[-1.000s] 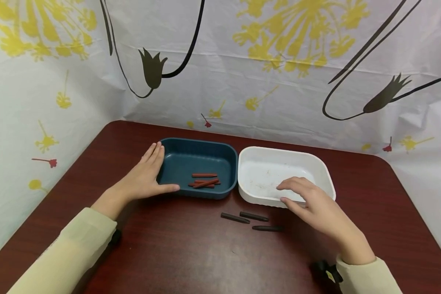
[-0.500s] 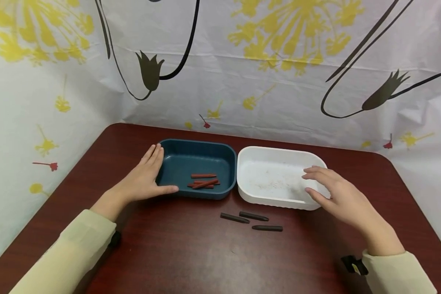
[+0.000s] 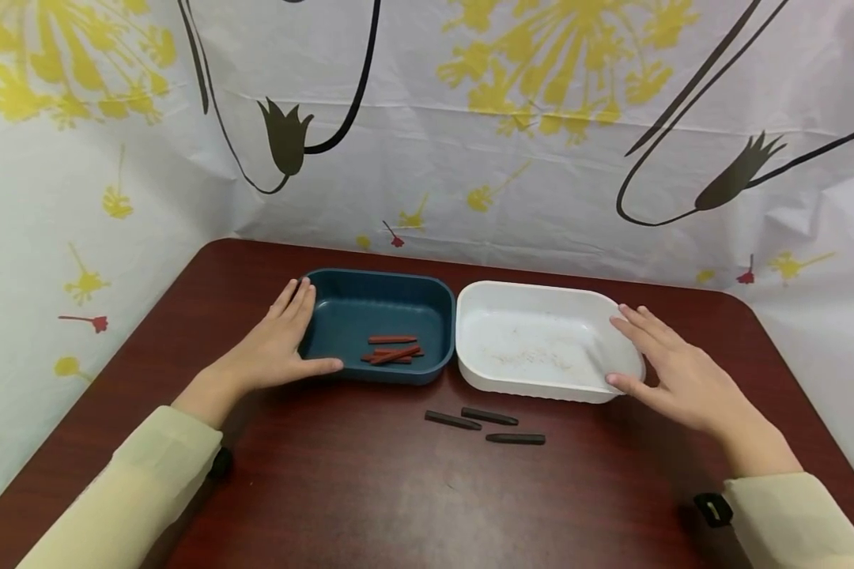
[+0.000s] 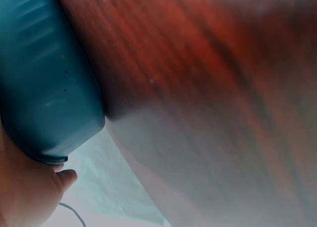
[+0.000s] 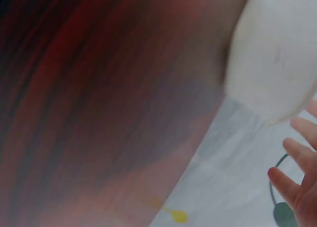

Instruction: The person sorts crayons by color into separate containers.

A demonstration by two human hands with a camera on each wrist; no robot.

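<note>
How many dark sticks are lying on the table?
3, in front of the white tray: the left stick, the middle stick nearest the tray, the right stick farthest from it.

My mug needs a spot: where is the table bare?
Widest: the near table, between the sleeves, nearer than the dark sticks. Crowded: farther back, with blue tray beside white tray, left hand and right hand at their outer ends.
</note>
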